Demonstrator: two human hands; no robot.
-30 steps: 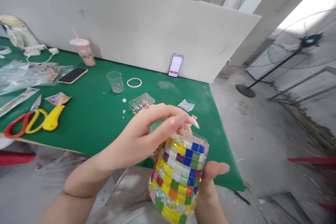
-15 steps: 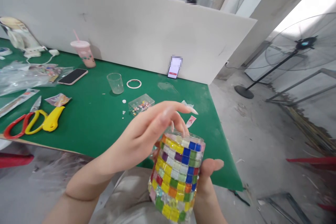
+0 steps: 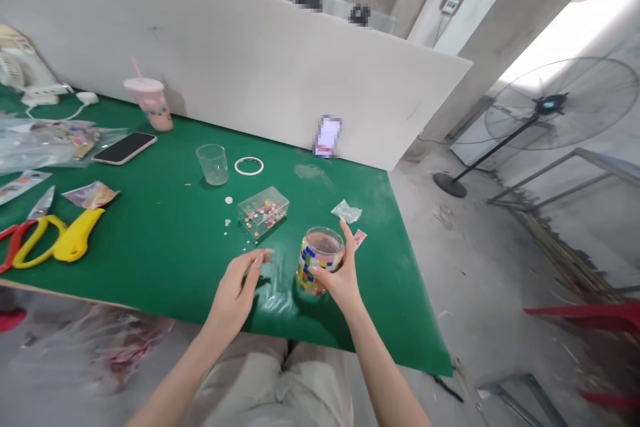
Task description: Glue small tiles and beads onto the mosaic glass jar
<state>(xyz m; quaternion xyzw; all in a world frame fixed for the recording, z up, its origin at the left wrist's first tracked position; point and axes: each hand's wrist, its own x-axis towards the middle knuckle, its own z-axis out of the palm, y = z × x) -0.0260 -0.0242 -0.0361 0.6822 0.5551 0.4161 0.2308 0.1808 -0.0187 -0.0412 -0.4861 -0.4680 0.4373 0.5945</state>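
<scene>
A glass jar covered in coloured mosaic tiles (image 3: 318,267) stands upright on the green table (image 3: 165,247) near its front right part. My right hand (image 3: 340,277) is wrapped round the jar's right side, holding it. My left hand (image 3: 237,290) hovers over the table just left of the jar, fingers stretched out and holding nothing. A small clear box of coloured tiles (image 3: 263,211) lies just behind my left hand.
On the table: clear cup (image 3: 212,164), white ring (image 3: 249,165), pink drink cup (image 3: 149,101), phone lying flat (image 3: 125,147), another phone propped against the white board (image 3: 327,136), yellow cutter (image 3: 77,237), scissors (image 3: 25,243), plastic bags. A standing fan (image 3: 545,107) is on the floor to the right.
The jar has gone from my lap, close to the camera, down onto the table. My left hand has come off the jar's rim and opened beside it.
</scene>
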